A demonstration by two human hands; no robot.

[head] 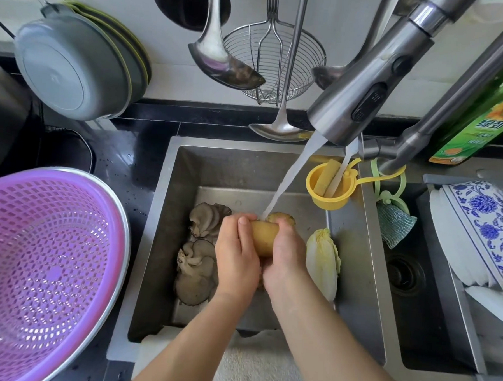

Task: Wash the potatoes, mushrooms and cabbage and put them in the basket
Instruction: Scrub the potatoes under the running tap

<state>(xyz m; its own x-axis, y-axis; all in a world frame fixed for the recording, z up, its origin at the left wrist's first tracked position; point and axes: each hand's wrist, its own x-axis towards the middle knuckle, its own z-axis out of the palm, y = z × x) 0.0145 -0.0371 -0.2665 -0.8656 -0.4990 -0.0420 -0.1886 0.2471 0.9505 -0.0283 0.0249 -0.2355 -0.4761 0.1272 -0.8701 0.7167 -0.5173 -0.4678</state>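
Steel sink [166,244], mid-basin: my left hand [236,255] and right hand [284,254] both clasp a potato [264,237] under the tap stream [291,178]. Mushrooms [197,263] wait at left, cabbage [322,261] at right. I should keep turning it, rubbing every side.

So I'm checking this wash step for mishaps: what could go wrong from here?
1. The wet yellow potato, gripped by left hand and right hand under the running water stream, could slip.
2. If dropped, it may bruise the grey oyster mushrooms or pale napa cabbage beside it.
3. Carrying it to the purple perforated plastic basket may drip on the black counter.
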